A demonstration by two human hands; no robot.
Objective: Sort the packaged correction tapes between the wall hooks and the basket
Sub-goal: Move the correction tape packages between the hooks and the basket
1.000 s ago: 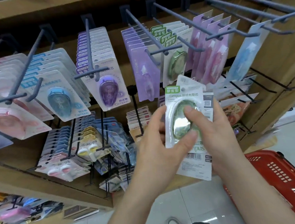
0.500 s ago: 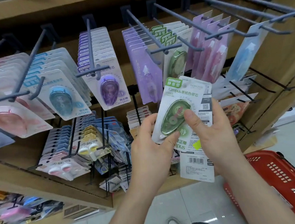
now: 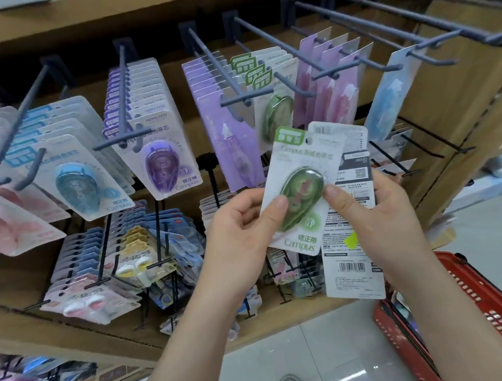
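Left hand pinches a green Campus correction tape pack at frame centre, front side out, thumb on the blister. Right hand, at its 3 o'clock, grips a back-facing pack with the barcode showing, fanned behind the green one, thumb touching the blister edge. Matching green packs hang on the wall hooks at 12 o'clock from the held pack, with lilac packs at their 9 and pink packs at their 3; red basket at 5 o'clock from the hands, contents unclear.
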